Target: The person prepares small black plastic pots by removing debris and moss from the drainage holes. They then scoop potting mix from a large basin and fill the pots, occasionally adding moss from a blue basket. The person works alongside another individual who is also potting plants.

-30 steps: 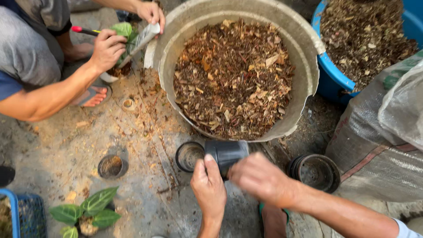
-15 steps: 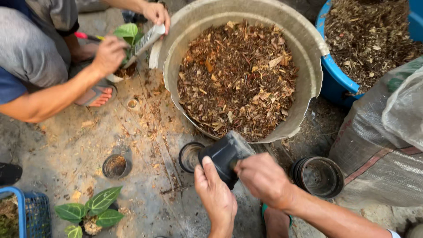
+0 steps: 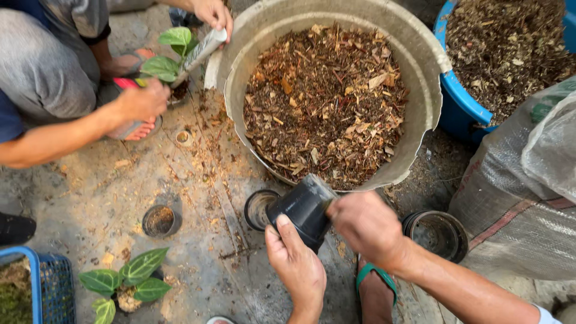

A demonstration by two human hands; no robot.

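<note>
Both my hands grip a small black plastic pot [image 3: 302, 208], tilted with its base pointing toward the big tub. My left hand [image 3: 298, 264] holds it from below, thumb on its side. My right hand [image 3: 366, 226] clasps its right end. Just beyond stands a large grey tub [image 3: 427, 72] filled with brown bark and leaf mix [image 3: 327, 102]. An open black pot [image 3: 258, 208] stands on the ground right beside the held one.
Another person crouches at upper left, their hands [image 3: 143, 100] working on a green-leaved plant [image 3: 169, 53]. A blue tub [image 3: 462, 102] of dark mix, a woven sack [image 3: 522, 198], stacked black pots [image 3: 437, 234], a small soil-filled pot [image 3: 160, 221], a leafy seedling [image 3: 128, 280] and a blue crate [image 3: 51, 285] surround me.
I have turned the black pot in my hands, tilting its base up toward the tub. The other person has shifted the plant and their hands slightly.
</note>
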